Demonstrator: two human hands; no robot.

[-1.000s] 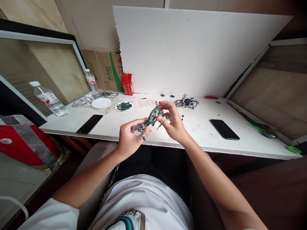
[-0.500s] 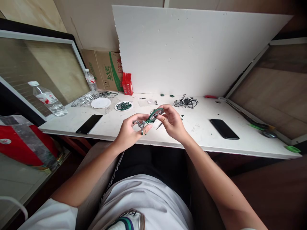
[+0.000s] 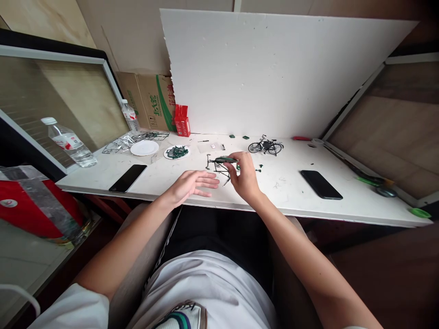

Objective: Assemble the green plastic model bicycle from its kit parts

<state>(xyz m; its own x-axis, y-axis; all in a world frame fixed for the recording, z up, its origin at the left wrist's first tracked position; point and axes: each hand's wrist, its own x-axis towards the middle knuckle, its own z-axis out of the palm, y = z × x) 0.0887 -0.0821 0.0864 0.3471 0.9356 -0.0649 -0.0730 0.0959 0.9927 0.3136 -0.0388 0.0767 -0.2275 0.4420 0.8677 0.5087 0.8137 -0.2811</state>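
Observation:
My right hand (image 3: 245, 176) pinches a small green model bicycle wheel (image 3: 224, 160) between thumb and fingers, with a grey handlebar (image 3: 208, 161) at its left end. The wheel is seen nearly edge-on. Below it are thin dark bars (image 3: 222, 172), partly hidden by my hand; I cannot tell whether they join the wheel. My left hand (image 3: 187, 186) is open, its fingers spread, and holds nothing. It hovers at the table's front edge, left of the wheel. A small pointed tool tip (image 3: 226, 182) shows beside my right hand. Small dark pieces (image 3: 260, 166) lie to its right.
An assembled black model bicycle (image 3: 266, 145) stands behind on the white table (image 3: 284, 192). A plate of green parts (image 3: 177, 152), another white plate (image 3: 144, 147) and a phone (image 3: 128, 178) are left; a second phone (image 3: 321, 184) is right. Bottles (image 3: 70, 141) stand far left.
My left hand has let go of the handlebar end and opened, dropping slightly lower. My right hand has turned the wheel nearly edge-on and lowered it towards the table.

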